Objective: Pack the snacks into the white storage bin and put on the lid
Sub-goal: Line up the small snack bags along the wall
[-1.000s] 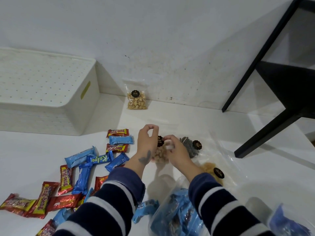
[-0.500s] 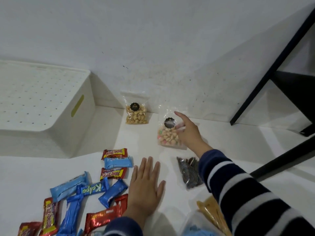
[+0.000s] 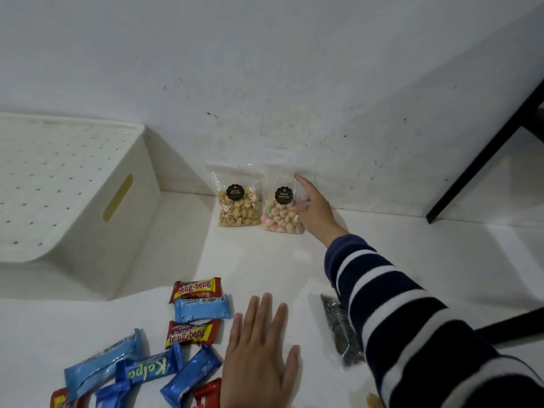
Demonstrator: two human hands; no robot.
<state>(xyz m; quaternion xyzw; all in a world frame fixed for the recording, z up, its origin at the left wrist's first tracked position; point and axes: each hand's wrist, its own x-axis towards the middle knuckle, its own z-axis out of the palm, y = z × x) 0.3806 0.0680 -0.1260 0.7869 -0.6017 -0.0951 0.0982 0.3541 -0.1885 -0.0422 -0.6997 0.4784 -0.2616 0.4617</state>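
Note:
My right hand (image 3: 313,209) reaches to the wall and holds the right edge of a clear bag of coloured biscuits (image 3: 279,214), which leans upright beside a bag of peanuts (image 3: 239,208). My left hand (image 3: 260,353) lies flat and open on the white floor, fingers spread, next to several red and blue snack bars (image 3: 195,309). The white storage bin (image 3: 123,228) stands at the left with its perforated lid (image 3: 53,184) on top. A dark snack bag (image 3: 341,329) lies partly under my right sleeve.
The white wall closes off the far side. A black table leg (image 3: 482,156) slants down at the right. More snack bars (image 3: 141,372) are scattered at the lower left. A yellowish bag corner (image 3: 372,399) peeks out at the bottom edge.
My right hand carried the biscuit bag from the floor centre to the wall and stood it beside the peanut bag. My left hand let go and came down flat on the floor.

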